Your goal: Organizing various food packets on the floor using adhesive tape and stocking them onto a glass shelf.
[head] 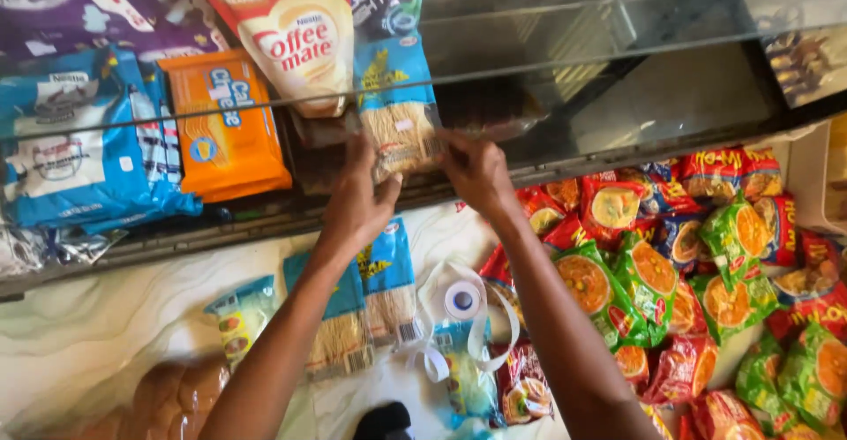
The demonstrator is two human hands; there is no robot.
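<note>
Both hands, left hand (360,195) and right hand (476,172), pinch the noodle pack (399,109) by its lower corners, fingers closed, at the shelf (618,96) edge. Loose grip risks it slipping onto packs (366,303) below.

Orange biscuit pack (226,122), tape roll (462,300)
</note>
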